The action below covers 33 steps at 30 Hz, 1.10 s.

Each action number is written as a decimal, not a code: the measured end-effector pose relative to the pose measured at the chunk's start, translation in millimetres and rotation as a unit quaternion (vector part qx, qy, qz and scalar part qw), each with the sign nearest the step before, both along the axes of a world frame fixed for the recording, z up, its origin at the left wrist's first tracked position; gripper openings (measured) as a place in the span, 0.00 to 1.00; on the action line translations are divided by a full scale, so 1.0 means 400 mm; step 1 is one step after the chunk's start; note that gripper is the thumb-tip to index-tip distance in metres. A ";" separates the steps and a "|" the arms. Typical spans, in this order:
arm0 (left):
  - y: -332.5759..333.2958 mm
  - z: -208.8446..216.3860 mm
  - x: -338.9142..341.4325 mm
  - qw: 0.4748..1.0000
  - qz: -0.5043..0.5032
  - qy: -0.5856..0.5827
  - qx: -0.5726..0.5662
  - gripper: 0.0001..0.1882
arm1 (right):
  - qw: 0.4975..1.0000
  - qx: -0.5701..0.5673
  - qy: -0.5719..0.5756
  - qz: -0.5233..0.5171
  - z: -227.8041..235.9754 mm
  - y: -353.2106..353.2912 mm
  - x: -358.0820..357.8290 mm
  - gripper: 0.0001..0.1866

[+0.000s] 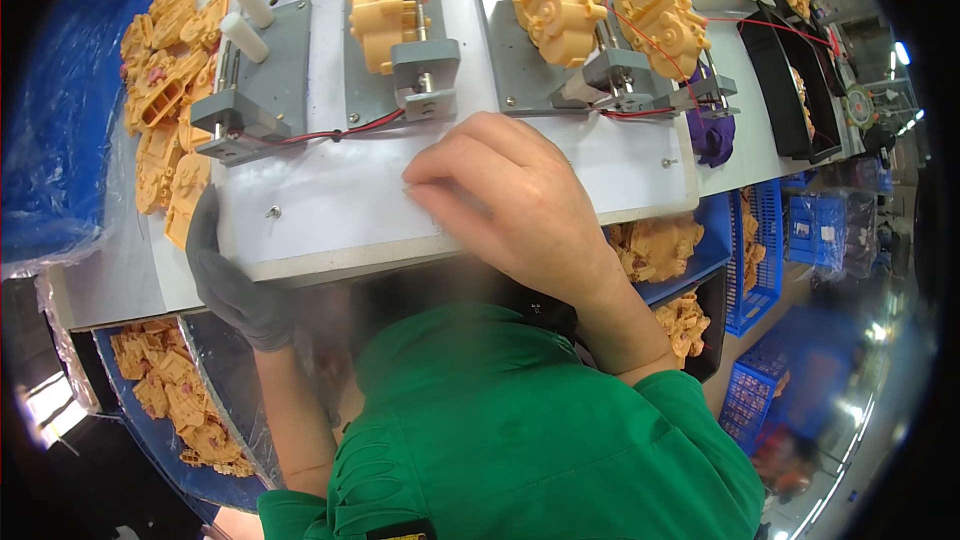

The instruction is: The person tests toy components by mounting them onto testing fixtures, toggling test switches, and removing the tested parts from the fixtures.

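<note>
Over the white board (350, 190), my bare right hand (510, 195) is closed in a pinch, thumb and forefinger together. Whatever it holds, if anything, is too small or hidden to see. My left hand (235, 285), in a dark grey glove, rests against the board's front left corner with its fingers stretched out. Beyond the right hand stand grey metal fixtures with clamps. Yellow plastic housings sit on several of them: one in the middle (380, 25), one to its right (555, 5) and another farther right (660, 20). The left fixture (285, 80) bears two white pegs (243, 37) and no housing.
Loose yellow housings (165, 90) are heaped at the left beside blue plastic sheeting (60, 80). Below the bench stand a left bin (215, 390) and blue crates (755, 250) holding yellow parts. A black tray (790, 80) and a crumpled purple item (712, 135) lie right. Red wires (370, 125) cross the fixtures.
</note>
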<state>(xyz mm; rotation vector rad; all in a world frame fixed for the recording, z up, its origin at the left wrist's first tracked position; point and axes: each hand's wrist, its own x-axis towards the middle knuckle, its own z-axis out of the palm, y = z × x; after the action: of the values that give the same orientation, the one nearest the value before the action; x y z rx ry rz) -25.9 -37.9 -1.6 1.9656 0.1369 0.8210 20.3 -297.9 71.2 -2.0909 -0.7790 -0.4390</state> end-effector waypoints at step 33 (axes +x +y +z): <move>0.001 0.003 -0.002 0.999 -0.014 0.002 -0.031 0.31 | 0.998 -0.031 0.046 -0.002 0.019 0.004 -0.008 0.08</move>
<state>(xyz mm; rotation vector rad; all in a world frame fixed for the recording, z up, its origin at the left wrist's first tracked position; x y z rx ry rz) -26.7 -37.3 -0.4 1.9073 0.1353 0.7863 17.3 -296.3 78.6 -2.1538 -0.7431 -0.3232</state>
